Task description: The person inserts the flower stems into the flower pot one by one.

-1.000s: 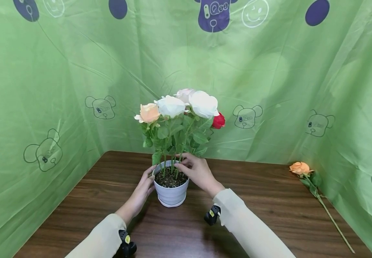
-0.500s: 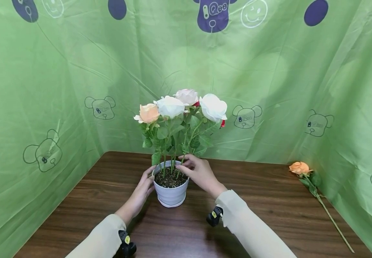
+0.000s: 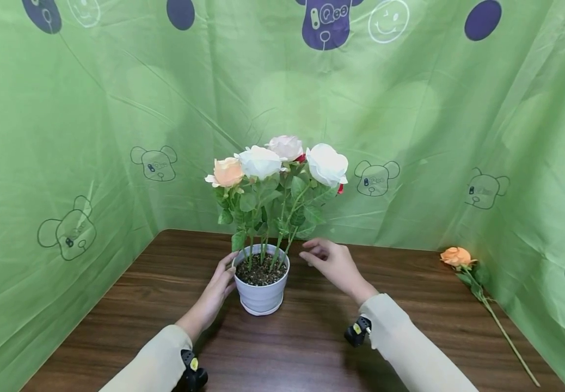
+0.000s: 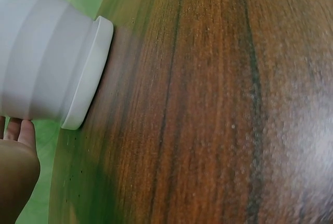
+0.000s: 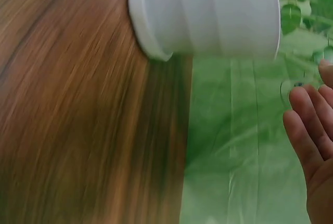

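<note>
A white ridged flower pot (image 3: 261, 298) filled with dark soil (image 3: 258, 274) stands upright on the table. Several artificial roses rise from it: a peach rose (image 3: 227, 172) at the left, white roses (image 3: 327, 165), and bits of red behind them. My left hand (image 3: 214, 291) holds the pot at its left side by the rim; in the left wrist view its fingers (image 4: 26, 133) touch the pot wall. Right of the pot, apart from stems and rim, my right hand (image 3: 335, 265) hovers with loosely bent fingers and nothing in them.
An orange rose (image 3: 456, 256) with a long stem lies along the right edge of the brown wooden table (image 3: 130, 305). Green printed cloth (image 3: 282, 98) hangs behind the table and along both sides.
My right hand has let go of the rose stem and moved right, away from the pot. The right white rose has shifted to the right. My left hand stays at the pot.
</note>
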